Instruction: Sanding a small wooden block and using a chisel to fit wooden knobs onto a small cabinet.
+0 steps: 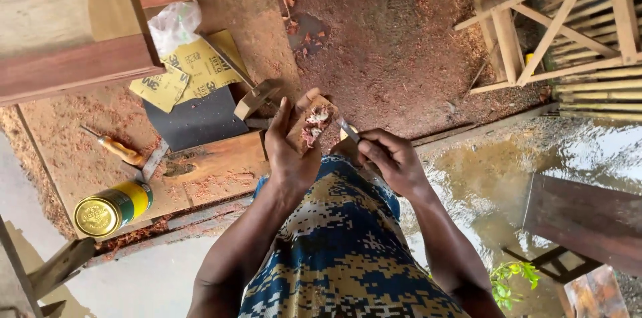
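The left hand is closed around a small wooden block, thumb on one side and fingers wrapped behind, holding it up over the person's patterned lap. The block's long axis runs from the palm up and away toward the far right, and its upper face carries a smear of pale and reddish paste. The right hand is curled shut on the handle of one putty knife, whose narrow metal blade points up and left, its tip just beside the block's right edge; whether it touches cannot be told.

Left of the hands lies the counter, dusted with reddish shavings. On it sits one yellow and green tin on its side, its lid end toward the near left. Beyond that rests one chisel with an amber handle, pointing toward the far left. Further back lie two yellow sheets of sandpaper, one dark sheet beside them, and one crumpled clear plastic bag.
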